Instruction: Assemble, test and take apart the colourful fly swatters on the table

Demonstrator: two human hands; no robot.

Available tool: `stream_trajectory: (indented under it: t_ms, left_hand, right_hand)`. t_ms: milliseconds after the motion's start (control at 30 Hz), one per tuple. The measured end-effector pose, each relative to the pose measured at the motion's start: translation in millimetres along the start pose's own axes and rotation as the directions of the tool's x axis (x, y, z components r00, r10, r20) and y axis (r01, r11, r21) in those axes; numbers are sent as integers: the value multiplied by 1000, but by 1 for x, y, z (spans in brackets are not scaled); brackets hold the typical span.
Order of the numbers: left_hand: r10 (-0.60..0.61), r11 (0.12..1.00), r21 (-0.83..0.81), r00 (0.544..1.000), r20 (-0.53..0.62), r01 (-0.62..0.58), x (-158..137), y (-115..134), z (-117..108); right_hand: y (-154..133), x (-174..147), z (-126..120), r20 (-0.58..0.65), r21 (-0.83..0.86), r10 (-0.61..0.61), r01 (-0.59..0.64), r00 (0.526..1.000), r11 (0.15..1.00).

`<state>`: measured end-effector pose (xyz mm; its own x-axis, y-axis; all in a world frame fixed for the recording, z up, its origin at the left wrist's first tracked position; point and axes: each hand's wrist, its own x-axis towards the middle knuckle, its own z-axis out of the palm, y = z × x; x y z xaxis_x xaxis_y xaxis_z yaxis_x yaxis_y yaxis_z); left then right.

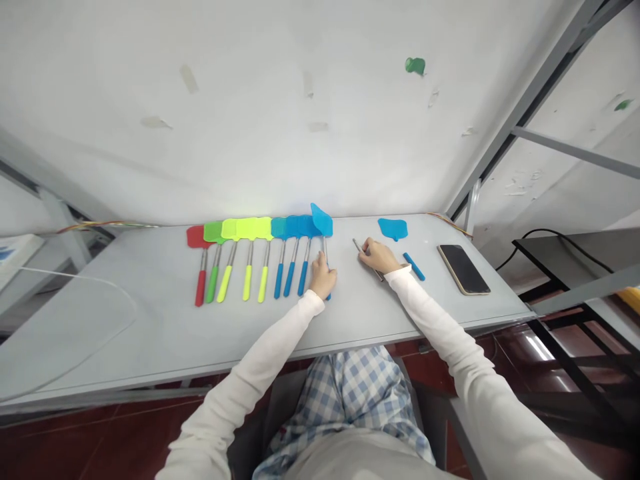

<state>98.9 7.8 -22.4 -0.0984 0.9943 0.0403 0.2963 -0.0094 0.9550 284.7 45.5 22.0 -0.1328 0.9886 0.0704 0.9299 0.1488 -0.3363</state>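
My left hand [323,276] is closed around the shaft of a blue fly swatter [321,221], whose head is tilted up at the right end of a row. My right hand [379,256] pinches a slim metal rod [357,245] lying slantwise close to the tabletop. Beyond that hand lies a loose blue swatter head [393,228], and a separate blue handle [414,266] is just to its right. Leftward along the row, the heads overlap: several blue and yellow swatters [250,229], a green swatter [213,231] and a red swatter [199,237].
All this rests on a grey table [170,333] against a white wall. A phone [464,269] lies at the right. Thin wires [107,225] run along the back edge, and a pale cable [133,313] loops at the left. Metal frame posts [473,203] flank the table.
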Motion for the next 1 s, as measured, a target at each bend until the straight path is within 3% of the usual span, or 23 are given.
stream_trajectory:
  t_ms: [100, 167, 367, 467, 567, 667, 767, 867, 933, 1000]
  left_hand:
    - [-19, 983, 183, 1000, 18, 15, -3, 3, -2]
    - [29, 961, 275, 998, 53, -42, -3, 8, -3]
    - [94, 870, 475, 991, 100, -131, 8, 16, -13]
    - [219, 869, 436, 972, 89, -236, 11, 21, -18]
    - [331, 892, 281, 935, 129, -355, 9, 33, -15]
    - [297, 943, 87, 932, 209, -321, 8, 44, -5]
    - [255, 967, -64, 937, 238, -246, 8, 47, 7]
    - [278, 949, -200, 946, 166, -244, 6, 43, 12]
    - [276, 929, -281, 956, 102, -239, 5, 43, 11]
    - [258, 901, -370, 965, 40, -226, 6, 45, 8]
  right_hand:
    - [0, 0, -4, -16, 91, 64, -63, 998, 994]
    - [0, 0, -5, -36, 189, 86, -77, 996, 979]
    - [5, 6, -2, -122, 519, 86, -10, 989, 855]
    - [3, 9, -1, -125, 659, 66, 33, 990, 751]
    - [-4, 8, -2, -73, 791, -43, 84, 996, 606]
    - [-15, 4, -4, -112, 843, -123, 160, 986, 514]
    - [-20, -2, -11, -214, 759, -185, 283, 959, 586]
    - [-8, -10, -22, -277, 497, -296, 400, 914, 770]
    - [12, -19, -29, -298, 227, -278, 351, 913, 908]
    - [36, -32, -34, -291, -47, -130, 122, 948, 991]
